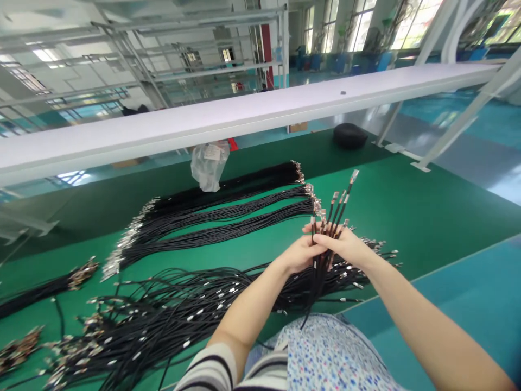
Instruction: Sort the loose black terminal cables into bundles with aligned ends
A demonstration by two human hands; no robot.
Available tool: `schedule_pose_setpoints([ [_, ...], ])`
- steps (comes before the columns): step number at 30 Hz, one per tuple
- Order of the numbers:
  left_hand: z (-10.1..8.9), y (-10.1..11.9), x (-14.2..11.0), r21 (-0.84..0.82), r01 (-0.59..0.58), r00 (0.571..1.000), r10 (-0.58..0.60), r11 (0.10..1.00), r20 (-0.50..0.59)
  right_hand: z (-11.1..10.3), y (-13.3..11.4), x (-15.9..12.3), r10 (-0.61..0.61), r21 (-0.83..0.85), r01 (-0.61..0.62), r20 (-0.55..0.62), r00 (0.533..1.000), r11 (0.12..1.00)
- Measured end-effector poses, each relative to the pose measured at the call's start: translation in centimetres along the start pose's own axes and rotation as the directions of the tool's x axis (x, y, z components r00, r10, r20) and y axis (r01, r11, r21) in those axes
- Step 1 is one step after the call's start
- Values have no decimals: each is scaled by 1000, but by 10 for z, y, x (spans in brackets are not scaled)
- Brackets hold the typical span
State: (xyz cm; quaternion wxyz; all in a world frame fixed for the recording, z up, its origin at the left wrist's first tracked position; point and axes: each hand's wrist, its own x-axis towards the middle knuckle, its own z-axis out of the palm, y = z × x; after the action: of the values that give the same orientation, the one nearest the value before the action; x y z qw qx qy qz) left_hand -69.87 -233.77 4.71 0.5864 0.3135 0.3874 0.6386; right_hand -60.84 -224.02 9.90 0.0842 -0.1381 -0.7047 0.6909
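Observation:
Both hands meet above the green table (407, 212) around a small bunch of black wires (336, 214) with metal terminals on their tips. My left hand (302, 253) is closed round the bunch from the left. From the right, my right hand (353, 245) closes its fingers on the same wires. The terminal ends stick up and to the right past the fingers, and the wires' tails hang down toward my lap. A loose tangled heap of the same black wires (163, 315) lies on the table under and left of my hands.
Neat bundles of black wires (220, 217) lie side by side farther back. A crumpled clear plastic bag (209, 165) sits behind them, under a long white shelf (244, 114). Smaller wire bunches (44, 288) lie at the far left. The table's edge runs just right of my right arm.

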Motion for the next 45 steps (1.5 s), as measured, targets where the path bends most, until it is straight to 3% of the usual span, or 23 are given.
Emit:
schedule_pose_setpoints([
  [5, 19, -14, 10, -119, -31, 996, 20, 992, -92, -20, 1, -16, 12, 40, -13, 12, 1000, 999],
  [9, 27, -17, 13, -60, -23, 981, 11, 998, -193, -33, 10, -28, -49, 39, 51, -40, 998, 998],
  [12, 31, -18, 15, -12, -41, 968, 37, 999, -247, -32, 22, -32, -27, 149, 39, -82, 996, 988],
  [15, 32, -22, 13, 140, 6, 977, 24, 990, -210, -24, 34, -33, 34, 320, 22, -167, 985, 947],
  [18, 28, -29, 9, 298, 127, 990, -101, 946, -101, -22, 40, -39, 96, 399, 20, -269, 958, 917],
  [21, 24, -38, 5, 265, 209, 975, -220, 941, 11, -24, 44, -47, 174, 416, -55, -252, 952, 908],
  [23, 24, -45, 6, 203, 251, 965, -261, 947, 27, -24, 48, -52, 194, 423, -78, -237, 952, 903],
  [26, 30, -56, 7, 214, 314, 948, -319, 925, -13, -21, 56, -54, 132, 433, 54, -388, 912, 900],
  [29, 36, -63, 5, 310, 284, 949, -313, 907, 47, -20, 62, -53, 65, 378, 168, -532, 844, 910],
  [31, 37, -66, 3, 286, 237, 962, -266, 928, 66, -21, 65, -56, 51, 360, 158, -507, 860, 920],
  [35, 32, -69, 0, 180, 217, 973, -197, 960, -120, -22, 82, -69, 60, 309, 29, -274, 960, 951],
  [37, 28, -69, 1, 175, 242, 963, -213, 954, -167, -19, 95, -73, 108, 223, -59, -213, 971, 973],
  [39, 25, -68, 1, 180, 250, 959, -218, 951, -183, -16, 105, -73, 142, 153, -104, -266, 954, 983],
  [41, 21, -64, 2, 192, 222, 961, -182, 956, -206, -16, 105, -71, 117, 162, -56, -397, 910, 985],
  [45, 9, -48, 3, 305, 168, 962, -88, 938, -257, -29, 64, -72, -22, 256, 250, -657, 754, 934],
])
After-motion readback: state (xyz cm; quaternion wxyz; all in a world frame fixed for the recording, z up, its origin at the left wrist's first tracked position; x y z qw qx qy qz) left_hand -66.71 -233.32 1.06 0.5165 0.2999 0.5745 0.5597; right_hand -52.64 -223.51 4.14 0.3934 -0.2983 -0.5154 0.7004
